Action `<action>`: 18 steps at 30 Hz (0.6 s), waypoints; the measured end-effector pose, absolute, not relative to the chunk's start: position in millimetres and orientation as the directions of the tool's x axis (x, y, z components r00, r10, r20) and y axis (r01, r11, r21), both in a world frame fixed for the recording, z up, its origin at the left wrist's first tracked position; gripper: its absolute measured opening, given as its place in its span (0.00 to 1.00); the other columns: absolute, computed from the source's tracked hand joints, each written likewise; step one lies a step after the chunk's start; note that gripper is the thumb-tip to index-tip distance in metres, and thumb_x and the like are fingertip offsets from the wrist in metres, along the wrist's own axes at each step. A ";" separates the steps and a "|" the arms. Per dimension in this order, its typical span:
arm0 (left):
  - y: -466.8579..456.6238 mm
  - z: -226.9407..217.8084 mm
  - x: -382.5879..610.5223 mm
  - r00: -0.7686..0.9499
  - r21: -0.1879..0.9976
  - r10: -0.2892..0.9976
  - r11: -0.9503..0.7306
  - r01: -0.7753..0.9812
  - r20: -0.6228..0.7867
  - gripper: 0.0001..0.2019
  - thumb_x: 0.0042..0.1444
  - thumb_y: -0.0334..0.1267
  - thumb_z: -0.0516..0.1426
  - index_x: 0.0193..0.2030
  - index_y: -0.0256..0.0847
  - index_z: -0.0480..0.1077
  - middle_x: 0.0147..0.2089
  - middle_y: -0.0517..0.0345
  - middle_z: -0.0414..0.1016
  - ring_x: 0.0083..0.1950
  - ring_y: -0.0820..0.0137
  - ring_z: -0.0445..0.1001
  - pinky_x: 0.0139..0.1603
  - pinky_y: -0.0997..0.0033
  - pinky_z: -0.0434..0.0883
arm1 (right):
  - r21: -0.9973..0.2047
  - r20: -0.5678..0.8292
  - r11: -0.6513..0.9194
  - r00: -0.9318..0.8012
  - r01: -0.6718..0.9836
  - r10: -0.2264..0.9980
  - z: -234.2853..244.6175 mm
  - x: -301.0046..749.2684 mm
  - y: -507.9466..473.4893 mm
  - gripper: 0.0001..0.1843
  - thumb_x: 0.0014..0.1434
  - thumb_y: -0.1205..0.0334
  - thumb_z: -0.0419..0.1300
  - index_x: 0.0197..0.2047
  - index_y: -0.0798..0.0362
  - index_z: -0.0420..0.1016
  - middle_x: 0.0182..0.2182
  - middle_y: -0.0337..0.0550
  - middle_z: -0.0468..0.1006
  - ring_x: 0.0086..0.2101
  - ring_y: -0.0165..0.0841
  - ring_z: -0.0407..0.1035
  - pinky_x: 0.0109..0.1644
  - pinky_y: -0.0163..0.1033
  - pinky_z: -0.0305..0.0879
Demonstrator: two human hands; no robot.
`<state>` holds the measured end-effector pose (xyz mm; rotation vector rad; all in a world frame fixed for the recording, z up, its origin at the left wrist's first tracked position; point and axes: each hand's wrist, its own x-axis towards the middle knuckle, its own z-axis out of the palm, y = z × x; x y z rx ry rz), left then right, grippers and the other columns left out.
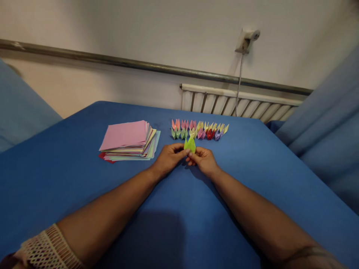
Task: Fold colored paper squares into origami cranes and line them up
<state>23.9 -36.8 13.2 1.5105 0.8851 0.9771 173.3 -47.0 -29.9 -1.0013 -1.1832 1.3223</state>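
Observation:
A lime-green folded paper crane is pinched between my two hands, its points upward. My left hand grips its lower left side with thumb and fingers closed. From the other side my right hand holds the lower edge, thumb in front and fingers curled behind. Just beyond the hands stand two rows of small folded paper cranes in pink, green, yellow, red and purple. To the left of my left hand lies a stack of coloured paper sheets with pink on top.
A blue cloth covers the table. Behind it are a white radiator, a metal rail and a wall socket with a plug; its cord hangs down. Blue curtains flank both sides.

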 end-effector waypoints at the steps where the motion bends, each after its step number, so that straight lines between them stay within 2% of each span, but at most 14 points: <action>1: -37.6 13.2 24.4 0.390 0.992 0.915 -0.121 0.028 0.101 0.13 0.49 0.46 0.62 0.30 0.35 0.75 0.28 0.58 0.74 0.31 0.73 0.69 0.34 0.74 0.66 | -0.985 0.066 0.048 -0.098 -0.167 0.993 -30.5 172.7 -47.0 0.18 0.45 0.48 0.68 0.26 0.54 0.72 0.20 0.39 0.76 0.18 0.27 0.66 0.23 0.33 0.64; 4: -41.0 13.2 27.1 0.391 1.000 0.921 -0.002 -0.003 0.003 0.15 0.49 0.47 0.62 0.29 0.34 0.73 0.23 0.59 0.70 0.25 0.75 0.67 0.26 0.76 0.63 | -0.984 0.116 0.101 -0.097 -0.148 0.989 -32.7 170.6 -47.9 0.19 0.46 0.46 0.67 0.24 0.54 0.71 0.20 0.38 0.75 0.18 0.26 0.66 0.23 0.33 0.64; 7: -45.4 12.8 30.5 0.350 0.995 0.934 0.090 -0.040 -0.071 0.15 0.47 0.47 0.64 0.30 0.33 0.72 0.23 0.59 0.70 0.22 0.76 0.67 0.24 0.76 0.63 | -0.986 0.156 0.148 -0.101 -0.079 0.983 -35.0 168.8 -49.5 0.18 0.49 0.46 0.65 0.25 0.54 0.71 0.21 0.38 0.76 0.18 0.26 0.66 0.23 0.32 0.63; 10: -48.2 12.2 33.2 0.264 0.981 0.957 0.155 -0.121 -0.118 0.14 0.44 0.44 0.66 0.30 0.34 0.72 0.26 0.60 0.72 0.24 0.77 0.69 0.28 0.76 0.68 | -0.989 0.144 0.145 -0.132 -0.001 0.981 -36.2 168.9 -50.7 0.16 0.51 0.49 0.62 0.24 0.53 0.71 0.19 0.36 0.74 0.17 0.25 0.65 0.22 0.32 0.61; 14: -44.9 11.4 33.0 0.193 0.967 0.976 0.145 -0.210 -0.104 0.15 0.41 0.43 0.67 0.30 0.35 0.73 0.33 0.58 0.75 0.33 0.74 0.74 0.38 0.73 0.72 | -0.982 0.115 0.131 -0.115 0.139 0.987 -33.0 175.1 -50.3 0.14 0.53 0.53 0.60 0.23 0.54 0.71 0.19 0.37 0.73 0.18 0.26 0.65 0.23 0.32 0.60; 16: -41.3 10.6 31.8 0.179 0.979 0.982 0.094 -0.181 -0.061 0.15 0.40 0.43 0.67 0.29 0.35 0.73 0.32 0.58 0.76 0.35 0.73 0.74 0.40 0.72 0.72 | -0.974 0.157 0.161 -0.038 0.161 0.987 -29.6 179.3 -49.1 0.12 0.53 0.54 0.61 0.25 0.54 0.73 0.19 0.36 0.73 0.18 0.26 0.65 0.24 0.32 0.60; 18: -38.6 9.4 31.1 0.185 0.992 0.982 0.062 -0.114 -0.040 0.15 0.40 0.45 0.67 0.29 0.35 0.73 0.29 0.60 0.74 0.32 0.74 0.72 0.39 0.73 0.72 | -0.963 0.243 0.235 0.042 0.130 0.969 -26.6 181.9 -47.4 0.10 0.52 0.54 0.62 0.31 0.53 0.75 0.22 0.36 0.73 0.21 0.26 0.65 0.26 0.33 0.62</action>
